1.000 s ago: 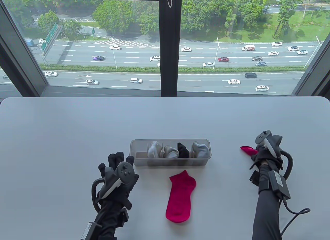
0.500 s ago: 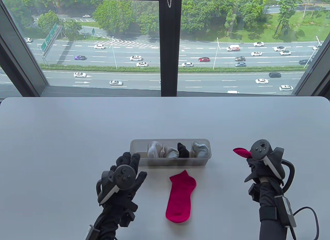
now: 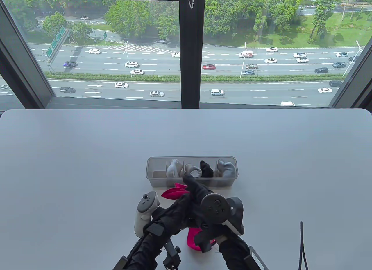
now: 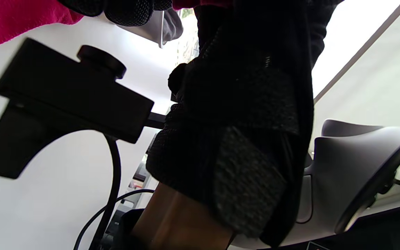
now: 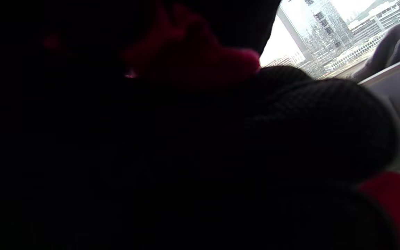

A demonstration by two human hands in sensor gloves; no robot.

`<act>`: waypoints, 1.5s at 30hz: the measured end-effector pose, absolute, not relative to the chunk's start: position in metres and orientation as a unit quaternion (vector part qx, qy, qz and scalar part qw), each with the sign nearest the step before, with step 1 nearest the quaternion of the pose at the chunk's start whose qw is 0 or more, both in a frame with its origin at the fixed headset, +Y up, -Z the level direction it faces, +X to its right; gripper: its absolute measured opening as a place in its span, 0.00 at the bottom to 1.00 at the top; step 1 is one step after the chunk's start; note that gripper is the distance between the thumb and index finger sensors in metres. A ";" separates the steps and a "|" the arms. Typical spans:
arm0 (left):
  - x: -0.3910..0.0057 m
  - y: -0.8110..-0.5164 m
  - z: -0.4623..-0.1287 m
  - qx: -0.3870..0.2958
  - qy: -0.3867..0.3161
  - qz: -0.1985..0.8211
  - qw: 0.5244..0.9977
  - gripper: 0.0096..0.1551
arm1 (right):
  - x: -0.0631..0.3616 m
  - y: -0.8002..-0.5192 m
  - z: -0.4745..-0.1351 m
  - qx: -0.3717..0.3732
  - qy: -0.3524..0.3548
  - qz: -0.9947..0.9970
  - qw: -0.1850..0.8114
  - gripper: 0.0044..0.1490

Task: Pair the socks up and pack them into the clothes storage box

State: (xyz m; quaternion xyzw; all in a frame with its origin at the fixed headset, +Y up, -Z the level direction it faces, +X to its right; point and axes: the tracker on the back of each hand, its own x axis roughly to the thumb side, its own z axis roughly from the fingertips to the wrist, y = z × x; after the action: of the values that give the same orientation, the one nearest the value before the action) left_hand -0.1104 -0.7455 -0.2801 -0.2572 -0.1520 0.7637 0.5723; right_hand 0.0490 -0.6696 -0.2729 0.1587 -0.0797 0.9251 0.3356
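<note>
Both gloved hands meet just in front of the clear storage box [image 3: 223,181]. My right hand [image 3: 194,188] grips a pink sock [image 3: 173,192], whose folds stick out to the left above the knuckles. My left hand [image 3: 174,209] is turned on its side against that sock, and its fingertips [image 4: 127,10] curl at the pink fabric [image 4: 12,17]. The second pink sock [image 3: 192,238] lies flat on the table beneath the hands, only its toe showing. The right wrist view is dark, with pink cloth [image 5: 186,55] against the glove.
The box holds rolled pale socks [image 3: 174,168] and a black pair [image 3: 207,169] in its compartments; its leftmost compartment [image 3: 158,174] looks empty. A black cable [image 3: 302,244] runs along the table at the lower right. A window stands beyond the table's far edge.
My right hand has carried the pink sock from the table's right side to the middle, over the lying sock. My left hand has moved right and turned to meet it.
</note>
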 end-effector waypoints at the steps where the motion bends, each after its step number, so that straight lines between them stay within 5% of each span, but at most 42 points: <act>1: -0.113 -0.746 -0.281 -0.246 -0.146 0.762 0.581 0.54 | 0.049 -0.672 -0.273 0.167 -0.068 0.919 0.351 0.47; 9: -0.122 -0.748 -0.280 -0.210 -0.103 0.784 0.576 0.40 | 0.059 -0.681 -0.274 0.244 0.005 0.889 0.387 0.47; 15: -0.132 -0.744 -0.283 -0.171 -0.106 0.705 0.680 0.31 | 0.082 -0.691 -0.282 0.210 0.015 0.846 0.489 0.41; 17: -0.133 -0.741 -0.283 -0.153 -0.118 0.680 0.708 0.26 | 0.090 -0.691 -0.284 0.197 0.003 0.850 0.489 0.45; 20: -0.127 -0.731 -0.282 -0.180 -0.192 0.650 0.713 0.25 | 0.101 -0.704 -0.291 0.240 0.090 0.833 0.490 0.60; 23: -0.120 -0.725 -0.282 -0.182 -0.217 0.647 0.708 0.26 | 0.098 -0.716 -0.294 0.258 0.160 0.798 0.521 0.64; 27: -0.122 -0.726 -0.282 -0.197 -0.222 0.632 0.716 0.24 | 0.091 -0.718 -0.295 0.246 0.148 0.781 0.554 0.41; 36: -0.127 -0.726 -0.283 -0.202 -0.212 0.640 0.711 0.22 | 0.090 -0.718 -0.293 0.232 0.124 0.767 0.586 0.38; 40: -0.129 -0.731 -0.283 -0.214 -0.193 0.633 0.718 0.24 | 0.094 -0.707 -0.289 0.190 0.044 0.795 0.574 0.26; 45: -0.133 -0.739 -0.286 -0.220 -0.160 0.640 0.719 0.28 | 0.095 -0.705 -0.288 0.168 0.029 0.809 0.563 0.27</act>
State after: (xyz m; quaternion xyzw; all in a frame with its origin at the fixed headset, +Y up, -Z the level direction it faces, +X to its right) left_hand -0.1326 -0.7388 -0.2856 -0.2198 -0.1602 0.6395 0.7191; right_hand 0.0953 -0.7050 -0.2882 0.1683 0.0288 0.8087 0.5629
